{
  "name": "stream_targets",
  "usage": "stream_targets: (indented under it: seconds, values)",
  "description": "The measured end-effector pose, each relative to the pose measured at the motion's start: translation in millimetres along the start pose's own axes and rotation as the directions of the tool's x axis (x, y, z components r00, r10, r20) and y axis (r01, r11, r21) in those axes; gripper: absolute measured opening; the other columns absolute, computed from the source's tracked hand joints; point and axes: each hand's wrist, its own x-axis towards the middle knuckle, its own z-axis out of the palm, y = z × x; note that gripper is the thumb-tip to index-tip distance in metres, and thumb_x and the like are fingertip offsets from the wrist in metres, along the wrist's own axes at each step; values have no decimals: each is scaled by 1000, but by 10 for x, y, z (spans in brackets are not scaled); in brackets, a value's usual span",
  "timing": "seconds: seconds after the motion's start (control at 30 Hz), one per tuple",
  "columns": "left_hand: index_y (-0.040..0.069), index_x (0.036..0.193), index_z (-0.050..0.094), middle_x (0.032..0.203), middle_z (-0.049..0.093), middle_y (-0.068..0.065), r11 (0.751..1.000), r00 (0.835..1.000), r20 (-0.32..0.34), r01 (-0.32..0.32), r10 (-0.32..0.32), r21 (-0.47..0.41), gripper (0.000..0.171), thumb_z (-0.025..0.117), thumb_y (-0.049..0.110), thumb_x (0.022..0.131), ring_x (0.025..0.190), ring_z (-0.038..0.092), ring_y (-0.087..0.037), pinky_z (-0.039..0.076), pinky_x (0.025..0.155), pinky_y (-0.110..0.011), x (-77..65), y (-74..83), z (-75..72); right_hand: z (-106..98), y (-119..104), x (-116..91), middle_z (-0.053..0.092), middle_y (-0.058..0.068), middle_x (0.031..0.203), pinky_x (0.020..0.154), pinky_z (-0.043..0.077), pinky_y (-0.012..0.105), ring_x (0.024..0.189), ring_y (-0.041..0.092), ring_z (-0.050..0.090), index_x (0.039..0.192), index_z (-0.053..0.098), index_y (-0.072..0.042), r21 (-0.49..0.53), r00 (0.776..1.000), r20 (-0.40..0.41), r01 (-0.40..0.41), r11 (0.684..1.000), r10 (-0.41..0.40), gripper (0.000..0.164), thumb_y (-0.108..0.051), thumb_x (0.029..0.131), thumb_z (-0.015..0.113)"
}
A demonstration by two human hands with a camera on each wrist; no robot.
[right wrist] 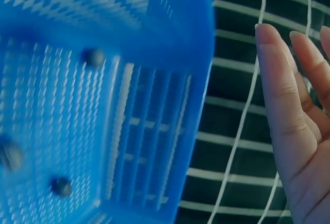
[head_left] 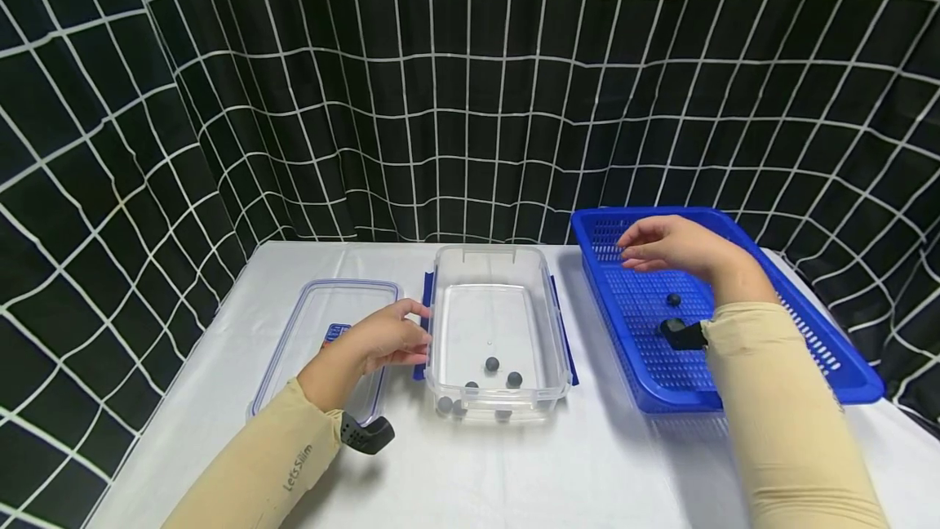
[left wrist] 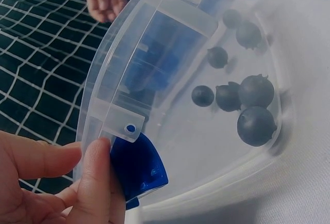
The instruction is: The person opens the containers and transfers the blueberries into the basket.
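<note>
A clear plastic container (head_left: pixel 481 313) with blue side latches stands mid-table. Several dark blueberries (left wrist: pixel 256 91) lie in it, gathered toward its near end. My left hand (head_left: pixel 392 335) holds its left rim, with thumb and fingers at the blue latch (left wrist: pixel 138 164). To the right is a blue perforated basket (head_left: pixel 602 300). Over its far part hovers my right hand (head_left: pixel 671 245), fingers loosely bent and nothing between them. A few blueberries (right wrist: pixel 62 186) rest on the basket's floor; in the head view the wrist camera may cover some.
A clear lid (head_left: pixel 308 317) with a blue rim lies flat left of the container, partly beneath my left forearm. White cloth (head_left: pixel 470 472) covers the table. Black curtains with a white grid (head_left: pixel 485 88) hang behind and at both sides.
</note>
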Motion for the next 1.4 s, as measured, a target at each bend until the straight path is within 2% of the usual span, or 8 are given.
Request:
stream_targets:
  seconds: [0.17, 0.4, 0.57, 0.7, 0.87, 1.13, 1.3, 1.4]
  values:
    - [10, 122, 45, 90, 55, -16, 1000, 1000, 1, 0, 0, -9, 41, 56, 0, 84, 72, 61, -21, 57, 67, -29, -7, -4, -3, 218, -177, 95, 59, 20, 107, 86, 52, 40, 96, 27, 62, 111, 55, 3, -20, 996, 77, 56, 998, -54, 26, -12, 90, 56]
    - [10, 122, 45, 88, 56, -15, 1000, 1000, -5, -1, 1, -24, 41, 56, -1, 84, 72, 61, -21, 57, 67, -29, -17, -1, -22, 493, -486, 176, 60, 16, 106, 84, 53, 37, 94, 26, 62, 107, 58, -3, -66, 980, 183, 86, 994, -72, 23, -15, 88, 60]
    - [10, 122, 45, 88, 56, -15, 1000, 1000, -12, 0, -1, -27, 41, 56, -1, 84, 72, 61, -21, 57, 67, -28, -16, 7, -39, 670, -693, 273, 61, 16, 102, 84, 54, 37, 92, 24, 62, 108, 58, -3, -68, 963, 249, 125, 990, -104, 22, -13, 89, 59]
    - [11, 122, 45, 88, 56, -15, 1000, 1000, -11, 7, -7, -20, 41, 56, 0, 84, 71, 61, -20, 57, 67, -28, -22, 15, -41, 851, -754, 375, 62, 14, 99, 83, 54, 37, 91, 24, 63, 108, 58, -2, -62, 944, 311, 134, 989, -109, 21, -10, 89, 58]
    - [10, 122, 45, 88, 56, -15, 1000, 1000, -4, 8, -8, -22, 41, 56, -1, 84, 72, 61, -20, 57, 67, -28, -34, 21, -42, 1091, -827, 470, 62, 10, 98, 83, 54, 35, 92, 25, 62, 106, 59, -4, -63, 924, 374, 107, 992, -76, 19, -10, 88, 58]
    - [11, 122, 45, 87, 57, -14, 1000, 1000, -2, 1, -1, -30, 41, 56, 0, 84, 72, 61, -20, 57, 67, -28, -17, -2, -42, 1375, -1013, 580, 63, 7, 99, 81, 55, 34, 94, 27, 63, 104, 60, -8, -86, 910, 410, 104, 991, -60, 16, -11, 89, 57]
    - [10, 123, 44, 85, 56, -14, 999, 1000, 9, -3, 4, -42, 42, 55, -1, 84, 71, 60, -19, 57, 66, -28, 16, -10, -23, 1547, -981, 663, 64, 8, 101, 82, 54, 36, 97, 29, 62, 103, 60, -5, -77, 885, 465, 70, 995, -27, 15, -9, 89, 57]
    - [10, 123, 44, 84, 56, -13, 999, 1000, 13, -2, 3, -43, 42, 55, -1, 84, 71, 60, -19, 57, 67, -28, 23, -3, -13, 1633, -913, 719, 64, 12, 105, 80, 55, 36, 97, 29, 62, 104, 60, -3, -93, 879, 476, 29, 995, 19, 17, -9, 88, 58]
